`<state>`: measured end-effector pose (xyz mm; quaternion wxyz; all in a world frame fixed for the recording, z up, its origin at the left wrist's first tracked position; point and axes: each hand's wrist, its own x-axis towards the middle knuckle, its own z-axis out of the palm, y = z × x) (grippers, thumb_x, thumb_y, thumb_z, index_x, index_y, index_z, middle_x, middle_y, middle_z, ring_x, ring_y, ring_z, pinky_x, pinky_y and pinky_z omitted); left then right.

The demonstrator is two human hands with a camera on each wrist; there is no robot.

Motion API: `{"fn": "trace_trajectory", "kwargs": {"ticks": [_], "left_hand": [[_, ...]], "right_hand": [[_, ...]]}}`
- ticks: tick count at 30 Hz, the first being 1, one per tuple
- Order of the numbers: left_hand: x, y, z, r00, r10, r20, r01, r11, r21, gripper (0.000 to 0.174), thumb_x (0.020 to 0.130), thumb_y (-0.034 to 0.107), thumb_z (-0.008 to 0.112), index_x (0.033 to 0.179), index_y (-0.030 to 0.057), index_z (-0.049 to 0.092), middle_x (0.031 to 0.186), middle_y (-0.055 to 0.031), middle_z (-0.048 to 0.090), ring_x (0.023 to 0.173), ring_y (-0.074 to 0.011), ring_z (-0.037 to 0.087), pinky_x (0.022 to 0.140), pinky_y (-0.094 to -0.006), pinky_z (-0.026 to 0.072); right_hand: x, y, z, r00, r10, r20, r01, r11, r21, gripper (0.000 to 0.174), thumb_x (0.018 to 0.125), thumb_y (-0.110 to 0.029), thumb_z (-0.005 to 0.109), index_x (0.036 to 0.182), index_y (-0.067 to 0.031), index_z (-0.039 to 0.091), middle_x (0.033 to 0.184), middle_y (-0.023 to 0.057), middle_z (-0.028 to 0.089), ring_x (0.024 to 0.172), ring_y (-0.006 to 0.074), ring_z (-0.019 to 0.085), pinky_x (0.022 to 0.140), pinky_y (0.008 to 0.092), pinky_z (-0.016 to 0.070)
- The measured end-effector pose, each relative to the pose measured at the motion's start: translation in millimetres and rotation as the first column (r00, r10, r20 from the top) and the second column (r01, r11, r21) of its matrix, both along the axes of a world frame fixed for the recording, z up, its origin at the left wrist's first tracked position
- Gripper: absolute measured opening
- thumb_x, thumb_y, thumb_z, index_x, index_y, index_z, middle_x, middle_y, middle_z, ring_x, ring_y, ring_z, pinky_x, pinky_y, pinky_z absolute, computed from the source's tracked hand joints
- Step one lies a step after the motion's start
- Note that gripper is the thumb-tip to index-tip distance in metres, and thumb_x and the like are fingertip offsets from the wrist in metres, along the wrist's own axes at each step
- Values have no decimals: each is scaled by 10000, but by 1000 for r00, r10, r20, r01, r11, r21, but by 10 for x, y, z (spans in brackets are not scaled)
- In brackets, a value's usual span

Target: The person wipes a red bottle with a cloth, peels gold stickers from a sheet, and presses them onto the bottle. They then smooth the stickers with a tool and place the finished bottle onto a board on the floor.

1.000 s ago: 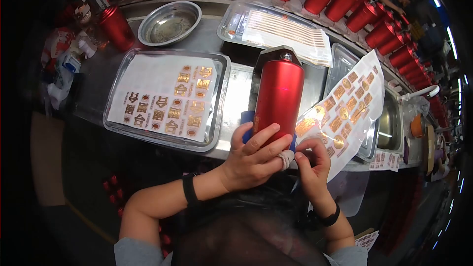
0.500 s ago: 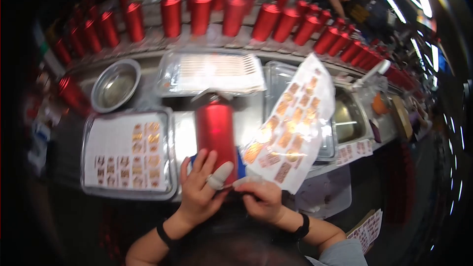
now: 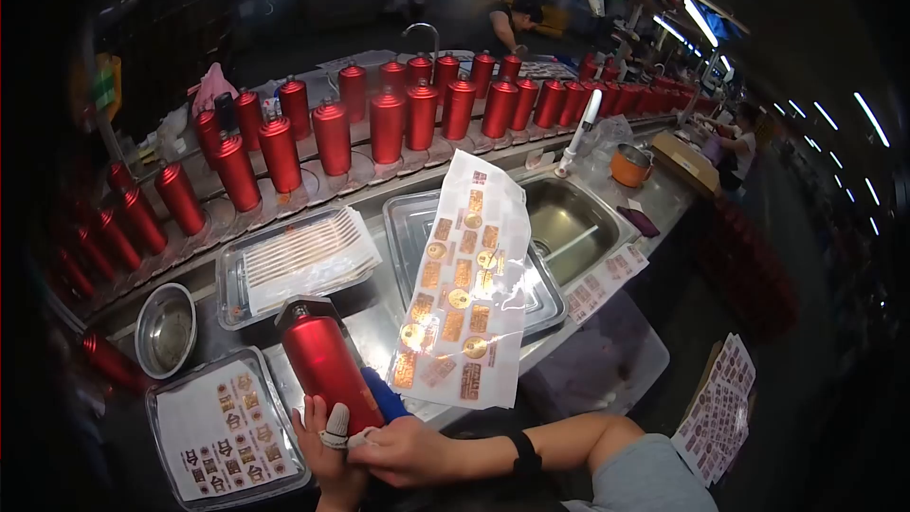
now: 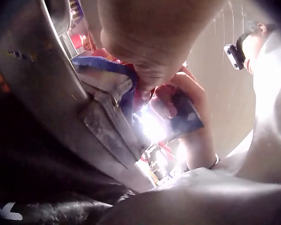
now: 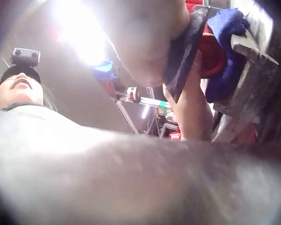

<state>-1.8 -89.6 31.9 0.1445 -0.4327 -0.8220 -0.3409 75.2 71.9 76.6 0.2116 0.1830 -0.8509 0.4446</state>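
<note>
A red bottle (image 3: 327,360) lies tilted on a holder padded with blue cloth (image 3: 384,396). The left hand (image 3: 334,460) rests at the bottle's near end, its fingers fairly straight and one wrapped in a pale cover. Beside it, the right hand (image 3: 408,450) has curled fingers at the same end, its pale-covered fingertip by the left hand. Both wrist views show a thin dark flat piece (image 4: 186,113) (image 5: 183,56) pinched by the right hand; the head view hides it. The bottle's round base (image 5: 214,55) shows in the right wrist view.
A printed gold sheet (image 3: 464,294) lies right of the bottle, partly over a tray. Another tray (image 3: 156,417) with a decal sheet is at left, a striped sheet (image 3: 313,261) behind. Also there: a metal bowl (image 3: 166,330), a sink (image 3: 569,228), and rows of red bottles (image 3: 387,128).
The head view has swung up and to the right, so the bottle and hands appear lower left. The left hand's fingers are lower on the bottle, closer to its near end.
</note>
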Motion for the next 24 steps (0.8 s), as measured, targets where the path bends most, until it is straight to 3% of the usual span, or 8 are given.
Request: {"fn": "trace_trajectory", "kwargs": {"ticks": [5,8,10,11,13,15,19,24], "left_hand": [[25,-16,132,996,-29,87,27,999,28,616,797,121,740,1373,60,529,1455,-241,469,1373,-427,422,1155,-586,236],[-29,-65,138,996,-45,79,47,999,-22,682,741,138,786,1371,71,531,1426,-255,486,1342,-452,444,1142,-571,279],[-17,-25,297,994,-60,91,57,998,35,626,785,56,744,1375,43,535,1404,-229,523,1325,-401,480,1128,-529,314],[1,3,367,993,-72,99,66,996,64,599,807,15,723,1377,29,538,1393,-216,541,1317,-376,497,1120,-508,332],[-2,-4,367,980,-76,185,57,993,105,674,706,-46,766,1345,67,586,1390,-221,541,1325,-410,477,1139,-529,296],[-10,-7,365,979,-81,186,65,994,93,672,708,-39,762,1348,59,580,1390,-223,541,1325,-405,480,1135,-528,302],[-32,-33,351,979,-82,185,68,995,77,648,703,-19,764,1325,54,595,1369,-227,558,1305,-418,495,1122,-530,326],[-91,-58,346,977,-102,188,88,993,85,621,698,1,772,1295,51,611,1352,-221,570,1294,-433,500,1094,-522,371]], "right_hand": [[-3,324,135,987,15,157,26,966,-256,217,817,-50,691,1032,-68,669,877,103,664,788,276,684,697,351,540],[-167,1024,219,897,-338,284,351,936,6,158,855,-133,661,990,-54,681,919,123,692,824,313,677,721,387,537],[-395,1679,-75,776,-540,325,550,832,71,154,847,-128,654,969,-60,719,890,121,706,736,246,674,676,341,523],[-534,2078,-284,739,-619,268,598,785,165,180,831,-166,634,950,-57,713,902,134,708,839,320,683,757,403,537],[-780,2806,-444,547,-733,405,695,667,268,214,778,-188,652,924,-49,726,892,192,707,842,355,687,766,416,543],[-961,3405,-550,398,-877,270,768,479,424,241,758,-200,667,938,-54,733,895,182,714,838,336,692,773,392,541],[-1287,4391,-716,133,-955,266,769,268,580,219,739,-191,676,931,-104,737,991,172,713,984,338,674,869,421,530],[-1639,4806,-676,50,-967,251,749,203,631,342,731,-255,737,1040,-110,719,1047,159,712,1034,336,669,896,427,522]]}}
